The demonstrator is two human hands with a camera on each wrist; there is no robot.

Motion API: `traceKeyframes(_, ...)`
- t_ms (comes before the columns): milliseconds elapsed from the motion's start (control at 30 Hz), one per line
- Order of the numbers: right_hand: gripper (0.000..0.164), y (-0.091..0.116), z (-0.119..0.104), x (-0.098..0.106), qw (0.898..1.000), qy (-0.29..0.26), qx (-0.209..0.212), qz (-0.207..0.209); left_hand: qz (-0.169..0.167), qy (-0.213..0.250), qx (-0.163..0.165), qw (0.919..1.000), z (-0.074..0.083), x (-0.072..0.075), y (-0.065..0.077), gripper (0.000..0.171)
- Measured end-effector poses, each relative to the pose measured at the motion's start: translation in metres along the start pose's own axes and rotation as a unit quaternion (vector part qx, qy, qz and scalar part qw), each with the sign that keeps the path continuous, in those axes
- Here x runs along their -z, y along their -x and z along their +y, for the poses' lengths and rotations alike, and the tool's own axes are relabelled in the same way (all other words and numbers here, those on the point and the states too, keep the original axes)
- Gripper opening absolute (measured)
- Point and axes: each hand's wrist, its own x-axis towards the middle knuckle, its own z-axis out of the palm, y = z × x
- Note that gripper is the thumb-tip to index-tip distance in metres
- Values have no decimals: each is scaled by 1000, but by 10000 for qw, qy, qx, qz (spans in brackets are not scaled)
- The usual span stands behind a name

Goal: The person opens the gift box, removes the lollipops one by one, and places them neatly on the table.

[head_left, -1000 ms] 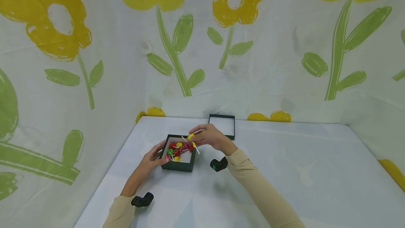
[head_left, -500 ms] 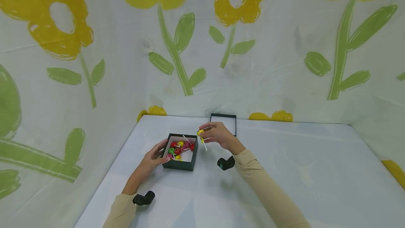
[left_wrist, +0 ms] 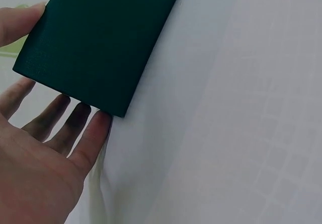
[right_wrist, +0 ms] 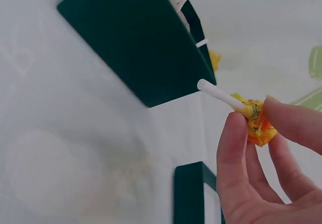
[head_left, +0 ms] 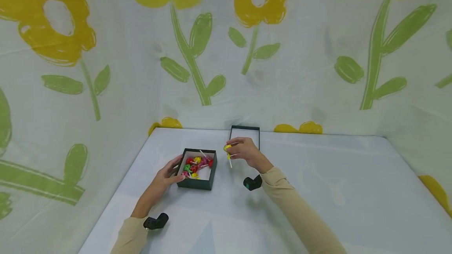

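Observation:
An open dark green box [head_left: 194, 184] with a white inside holds several wrapped lollipops [head_left: 194, 168] in red, yellow, green and pink. My left hand [head_left: 166, 175] grips its left side, thumb at the near corner by the rim. In the left wrist view the fingertips [left_wrist: 98, 126] meet the box's wall [left_wrist: 95, 43]. To the right of the box, my right hand [head_left: 247, 153] pinches a yellow-wrapped lollipop [right_wrist: 260, 126] by its head between thumb and fingers. Its white stick points down in the head view, and it is held above the table.
The box's shallow lid [head_left: 245, 127], dark-rimmed and white inside, lies at the back of the white table [head_left: 310, 191], partly behind my right hand. A flower-printed curtain [head_left: 300, 81] stands behind the table. Each wrist carries a small black camera [head_left: 252, 183].
My right hand has moved right, away from over the box, carrying the yellow lollipop to beside it in front of the lid. My left hand keeps its place on the box.

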Motion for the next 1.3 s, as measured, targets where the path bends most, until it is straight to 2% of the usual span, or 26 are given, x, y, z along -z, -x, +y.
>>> traceKeyframes(200,27,-6,11,1,9995,6,-134,280,-59,-34,-54,10000,0,1,0,70)
traceKeyframes(333,26,-8,18,-2,9988,-107,-229,424,-29,9,50,10000,-1,1,0,71)
traceKeyframes(567,27,-8,27,-9,9976,-59,-198,666,8,28,41,10000,-1,2,0,72)
traceKeyframes(733,23,-8,32,-11,9939,383,-86,1034,-8,47,11,10000,-1,2,0,72)
traceKeyframes(933,21,-8,37,-10,9829,1061,30,1502,-48,48,-59,10000,0,0,1,71)
traceKeyframes(1200,15,-11,47,-9,9719,1539,205,1767,-32,67,-52,10000,1,0,3,71)
traceKeyframes(1300,13,-12,50,-10,9640,1852,297,1885,-35,68,-51,10000,-1,1,2,71)
